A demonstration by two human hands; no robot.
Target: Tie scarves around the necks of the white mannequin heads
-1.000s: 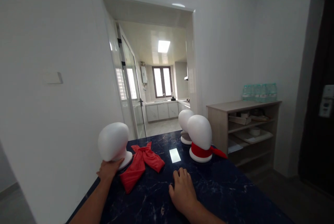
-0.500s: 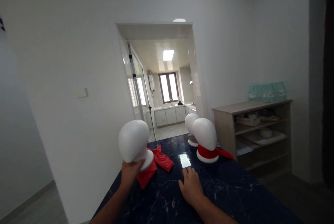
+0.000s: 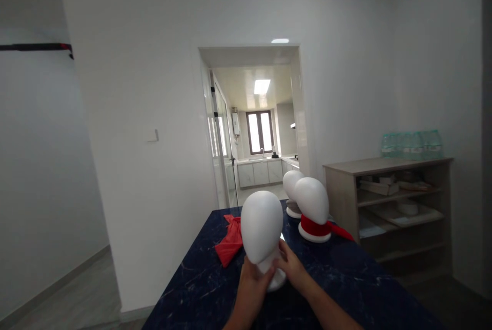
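A white mannequin head [image 3: 262, 225] stands upright near the middle of the dark blue marbled table [image 3: 200, 273]. My left hand [image 3: 251, 281] is closed around the left of its neck, and my right hand [image 3: 290, 266] grips the neck from the other side. Some fingers are hidden behind the neck. Just left of the head lies a crumpled red cloth [image 3: 229, 243], partly covered by it. Farther back on the right stands a second mannequin head [image 3: 312, 201] with a dark red scarf [image 3: 315, 226] round its neck. Behind that one is a third mannequin head [image 3: 292, 184].
To the right of the table stands a wooden shelf unit [image 3: 340, 168] with water bottles [image 3: 411, 144] on top and boxes and trays inside. A doorway behind the table opens to a kitchen with cabinets [image 3: 260, 172]. The wall [image 3: 161, 89] runs along the left.
The near mannequin head has moved right, from the table's left side to its middle. My right hand has left the tabletop and taken hold of the neck too. The view has shifted left.
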